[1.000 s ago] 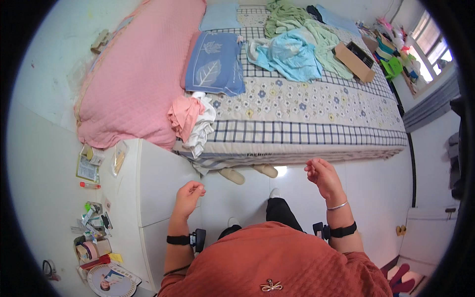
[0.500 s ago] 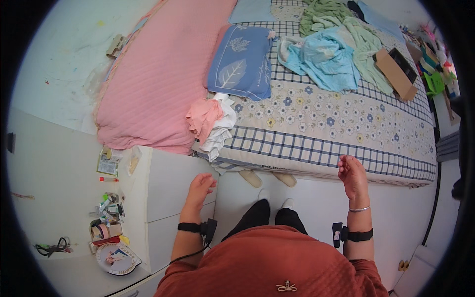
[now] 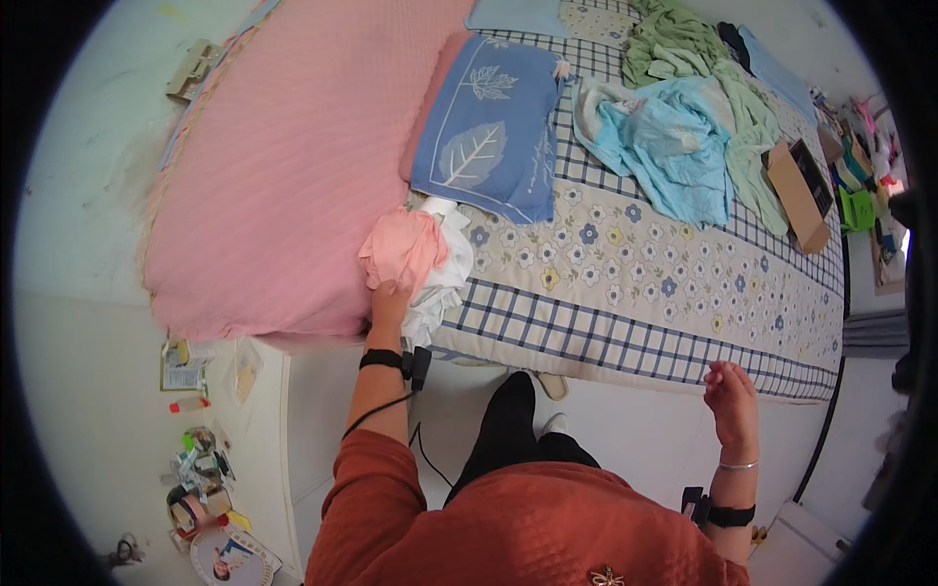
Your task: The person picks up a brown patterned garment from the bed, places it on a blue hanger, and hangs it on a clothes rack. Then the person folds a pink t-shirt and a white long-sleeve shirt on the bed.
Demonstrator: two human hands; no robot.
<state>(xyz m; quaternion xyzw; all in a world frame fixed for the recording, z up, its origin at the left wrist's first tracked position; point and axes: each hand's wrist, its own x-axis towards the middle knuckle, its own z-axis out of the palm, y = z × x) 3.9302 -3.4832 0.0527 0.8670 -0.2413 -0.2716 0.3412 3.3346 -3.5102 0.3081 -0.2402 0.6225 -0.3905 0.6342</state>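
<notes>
My left hand [image 3: 390, 303] reaches to the bed's near left corner and has its fingers closed on the lower edge of a crumpled pink cloth [image 3: 405, 249]. A white cloth [image 3: 437, 314] lies bunched under and beside it, hanging slightly over the mattress edge. A blue pillow [image 3: 489, 132] with white leaf prints lies just beyond. My right hand [image 3: 731, 396] hangs in the air near the bed's front edge at the right. Its fingers are loosely bent, with nothing in them.
A pink quilt [image 3: 283, 195] covers the bed's left side. Light-blue [image 3: 664, 137] and green [image 3: 674, 44] fabrics lie rumpled at the far right, near a cardboard box [image 3: 796, 200]. A white cabinet [image 3: 259, 420] with small items stands at the left; a slipper [image 3: 553, 386] lies on the floor.
I have stepped closer to the bed's left corner. My left hand has moved forward onto the pink cloth, while my right hand stays empty at the right.
</notes>
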